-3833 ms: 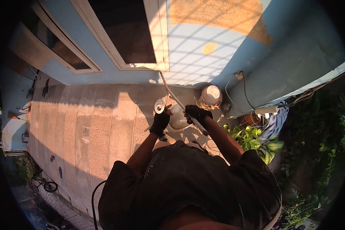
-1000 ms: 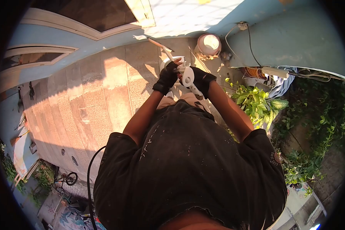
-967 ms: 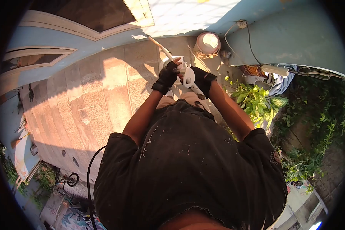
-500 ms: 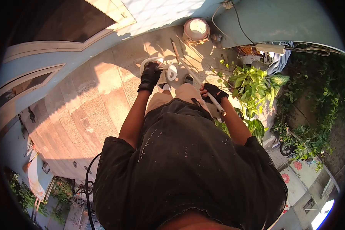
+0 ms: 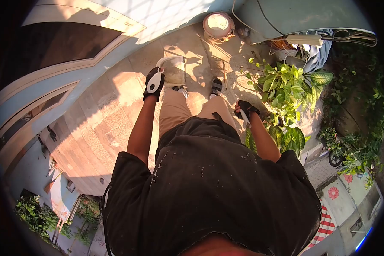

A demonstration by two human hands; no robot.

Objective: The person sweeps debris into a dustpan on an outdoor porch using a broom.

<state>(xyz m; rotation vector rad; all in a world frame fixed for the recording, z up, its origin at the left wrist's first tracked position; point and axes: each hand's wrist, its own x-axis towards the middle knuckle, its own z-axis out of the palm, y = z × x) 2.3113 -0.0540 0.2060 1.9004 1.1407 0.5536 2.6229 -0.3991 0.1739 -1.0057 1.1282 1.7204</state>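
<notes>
My left hand [image 5: 154, 82], in a black fingerless glove, is closed round the white handle of a dustpan [image 5: 173, 68]. The handle's broad end, with a dark hole in it, faces up toward me. The pan lies beyond the hand, low over the paving in front of my left shoe. My right hand [image 5: 246, 109], gloved the same way, grips a pale pole [image 5: 245, 117] beside the leafy plant. Its upper end points back toward my forearm. A thin brown stick [image 5: 225, 76] shows on the ground side, roughly in line with the pole, by my right shoe [image 5: 216, 86].
A round pinkish bucket [image 5: 218, 24] stands by the wall ahead. Leafy plants [image 5: 279, 87] crowd my right side, below a power strip [image 5: 304, 40] with cables and cloth. A window frame [image 5: 85, 64] runs along the left wall. Sunlit paving [image 5: 102, 123] stretches to the left.
The dustpan has turned, so its handle now faces up and its pan shows more fully. The pole has swung steeper and looks much shorter. My right hand has shifted slightly right and back.
</notes>
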